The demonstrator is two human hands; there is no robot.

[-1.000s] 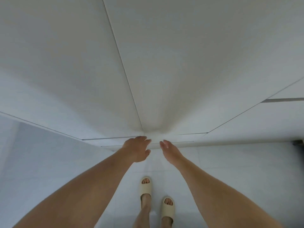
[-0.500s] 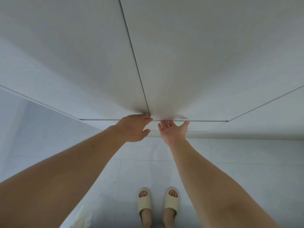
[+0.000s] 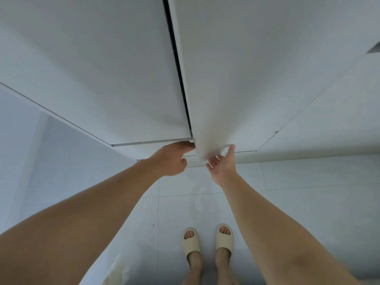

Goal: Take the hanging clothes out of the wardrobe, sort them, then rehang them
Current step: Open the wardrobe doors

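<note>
We stand at the tall white flat-panel wardrobe doors (image 3: 236, 68), whose long meeting edges run straight up and away from us, a dark gap already showing between them. Our left hand (image 3: 171, 159) curls its fingers under the bottom edge of the left door (image 3: 92, 79), while our right hand (image 3: 223, 166), palm up, hooks the swung-out right door's near corner. The clothes lie hidden behind, dead ahead

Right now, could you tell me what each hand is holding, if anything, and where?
The right hand grips the right wardrobe door at its bottom corner, by the centre gap. The left hand hooks its fingers under the left wardrobe door's bottom edge.
</note>
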